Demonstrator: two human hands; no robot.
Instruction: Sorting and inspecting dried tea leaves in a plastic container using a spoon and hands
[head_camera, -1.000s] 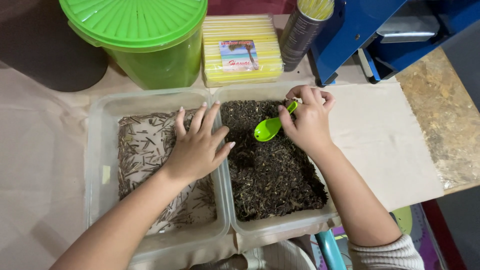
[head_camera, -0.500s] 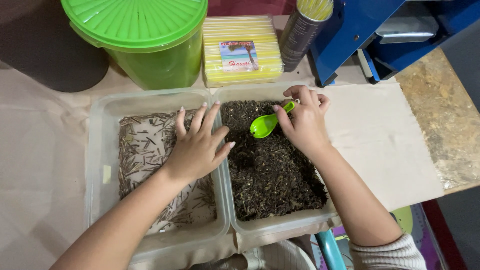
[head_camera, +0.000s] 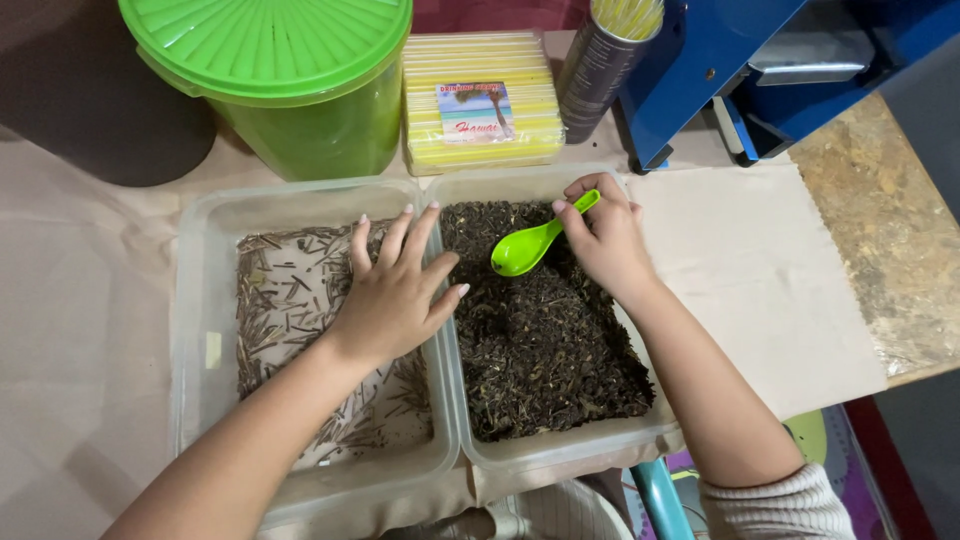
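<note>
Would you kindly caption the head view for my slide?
Right hand holds a green spoon over dark dried leaves; left hand rests in the neighbouring clear tub.

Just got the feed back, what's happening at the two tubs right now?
A person works over two clear tubs set side by side. The right hand holds a green spoon by its handle, bowl over the dark loose leaves in the right tub. The left hand lies flat, fingers spread, on the thin stems in the left tub, its thumb at the wall between the tubs. A green lidded bucket and a yellow straw pack stand behind.
</note>
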